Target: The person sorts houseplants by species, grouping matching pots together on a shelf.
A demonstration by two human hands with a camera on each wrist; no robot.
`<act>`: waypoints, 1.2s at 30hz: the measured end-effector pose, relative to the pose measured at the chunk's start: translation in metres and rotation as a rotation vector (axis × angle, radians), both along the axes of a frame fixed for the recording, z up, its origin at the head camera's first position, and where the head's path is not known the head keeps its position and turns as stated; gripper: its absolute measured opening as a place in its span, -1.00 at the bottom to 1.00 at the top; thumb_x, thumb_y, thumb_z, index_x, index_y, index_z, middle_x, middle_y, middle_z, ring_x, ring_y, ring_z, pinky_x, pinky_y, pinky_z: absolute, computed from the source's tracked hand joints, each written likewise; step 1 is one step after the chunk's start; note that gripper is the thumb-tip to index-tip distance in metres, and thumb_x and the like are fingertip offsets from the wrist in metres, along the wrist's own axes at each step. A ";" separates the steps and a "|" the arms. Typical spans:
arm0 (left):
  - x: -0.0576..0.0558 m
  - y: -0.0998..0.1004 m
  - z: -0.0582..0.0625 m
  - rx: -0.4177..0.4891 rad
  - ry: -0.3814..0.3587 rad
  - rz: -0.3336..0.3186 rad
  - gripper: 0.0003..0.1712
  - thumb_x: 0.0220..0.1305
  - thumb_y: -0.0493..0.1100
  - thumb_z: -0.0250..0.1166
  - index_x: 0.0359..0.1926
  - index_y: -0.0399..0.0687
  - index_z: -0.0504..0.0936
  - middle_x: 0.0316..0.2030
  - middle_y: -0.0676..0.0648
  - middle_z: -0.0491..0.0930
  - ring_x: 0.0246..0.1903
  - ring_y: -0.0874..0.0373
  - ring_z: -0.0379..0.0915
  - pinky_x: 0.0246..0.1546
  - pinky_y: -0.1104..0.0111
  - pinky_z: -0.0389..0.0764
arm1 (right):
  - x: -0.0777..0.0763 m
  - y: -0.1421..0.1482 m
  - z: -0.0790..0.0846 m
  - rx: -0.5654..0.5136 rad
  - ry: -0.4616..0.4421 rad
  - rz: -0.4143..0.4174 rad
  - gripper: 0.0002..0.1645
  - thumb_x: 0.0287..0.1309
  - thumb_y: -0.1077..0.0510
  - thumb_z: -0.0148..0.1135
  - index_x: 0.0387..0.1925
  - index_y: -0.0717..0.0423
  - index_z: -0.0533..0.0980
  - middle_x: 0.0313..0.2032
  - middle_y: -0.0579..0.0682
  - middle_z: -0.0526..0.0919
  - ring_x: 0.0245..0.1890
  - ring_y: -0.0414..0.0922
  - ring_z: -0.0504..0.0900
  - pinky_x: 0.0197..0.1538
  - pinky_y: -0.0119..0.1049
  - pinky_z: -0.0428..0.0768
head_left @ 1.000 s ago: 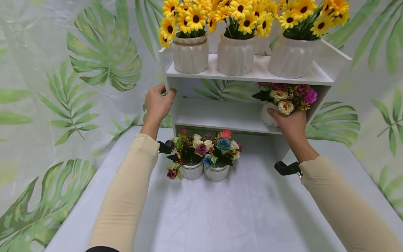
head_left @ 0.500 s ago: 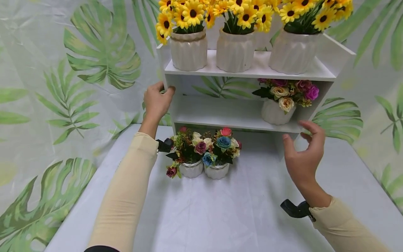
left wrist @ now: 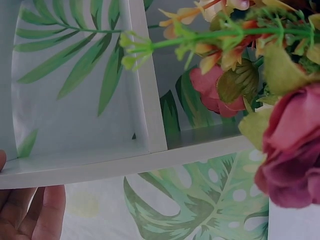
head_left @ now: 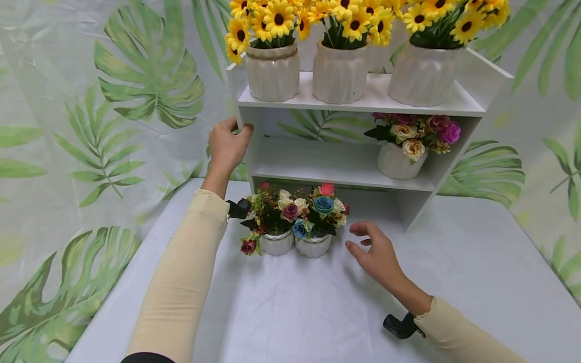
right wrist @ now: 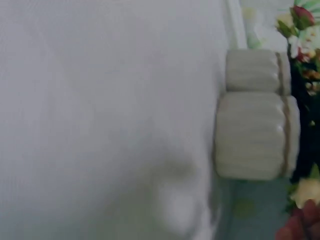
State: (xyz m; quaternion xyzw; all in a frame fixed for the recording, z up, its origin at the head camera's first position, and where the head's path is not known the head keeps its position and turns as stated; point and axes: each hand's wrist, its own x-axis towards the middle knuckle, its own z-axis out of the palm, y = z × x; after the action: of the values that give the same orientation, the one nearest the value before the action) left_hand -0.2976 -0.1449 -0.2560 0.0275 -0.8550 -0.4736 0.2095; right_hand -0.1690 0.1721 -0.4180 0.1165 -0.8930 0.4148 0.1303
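Note:
My left hand (head_left: 229, 146) pinches the left side panel of a white shelf (head_left: 341, 107); in the left wrist view the fingers (left wrist: 50, 212) lie outside the board, with a bit of thumb inside. My right hand (head_left: 376, 252) hovers above the table, fingers loosely bent and holding nothing. It is just right of a white pot with blue and red roses (head_left: 314, 247). Touching that pot on its left stands another with mauve and cream roses (head_left: 277, 244). On the middle shelf, at the right end, sits a pot with cream and purple roses (head_left: 399, 160).
Three white pots of yellow daisies (head_left: 274, 73) line the top board. The shelf stands on a white-covered table (head_left: 290, 312). Behind it hangs a leaf-print cloth (head_left: 154, 75). A black wrist camera (head_left: 401, 326) sticks out from the right wrist.
My right hand has let go of the cream and purple rose pot on the middle shelf. It has moved down and left toward the table pots. The left hand stays on the panel.

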 end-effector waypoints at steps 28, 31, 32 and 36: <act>0.000 -0.001 0.001 -0.005 -0.015 -0.003 -0.62 0.33 -0.01 0.15 0.05 0.00 0.72 0.18 -0.11 0.63 0.15 -0.08 0.58 0.05 0.05 0.62 | -0.040 -0.056 -0.045 -0.367 -0.420 0.163 0.17 0.02 0.10 0.46 0.53 -0.02 -0.04 0.49 0.12 0.19 0.52 0.12 0.14 0.53 0.16 0.07; -0.001 -0.001 0.001 -0.001 -0.012 -0.008 -0.63 0.33 -0.01 0.15 0.03 -0.01 0.72 0.18 -0.11 0.64 0.14 -0.08 0.58 0.02 0.05 0.63 | -0.040 -0.060 -0.048 -0.424 -0.396 0.168 0.12 -0.02 0.15 0.47 0.50 -0.03 0.05 0.44 0.11 0.27 0.47 0.11 0.23 0.51 0.13 0.12; -0.001 0.000 0.001 -0.001 -0.009 -0.007 -0.63 0.33 -0.01 0.15 0.01 -0.02 0.73 0.17 -0.11 0.64 0.14 -0.07 0.58 0.02 0.05 0.62 | -0.040 -0.061 -0.049 -0.439 -0.389 0.157 0.12 -0.03 0.16 0.48 0.49 -0.04 0.06 0.44 0.11 0.29 0.47 0.10 0.24 0.52 0.13 0.12; -0.002 0.000 0.000 0.000 0.000 0.000 -0.65 0.32 -0.02 0.15 -0.07 -0.08 0.74 0.13 -0.13 0.67 0.14 -0.07 0.58 0.02 0.05 0.62 | -0.040 -0.066 -0.050 -0.479 -0.369 0.149 0.13 -0.05 0.20 0.50 0.49 -0.04 0.06 0.44 0.09 0.27 0.49 0.08 0.18 0.54 0.11 0.08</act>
State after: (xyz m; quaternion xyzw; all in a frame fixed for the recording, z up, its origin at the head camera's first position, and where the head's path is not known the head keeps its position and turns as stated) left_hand -0.2992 -0.1450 -0.2563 0.0276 -0.8549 -0.4737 0.2096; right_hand -0.2094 0.1058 -0.4684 0.0702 -0.7675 0.6359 -0.0412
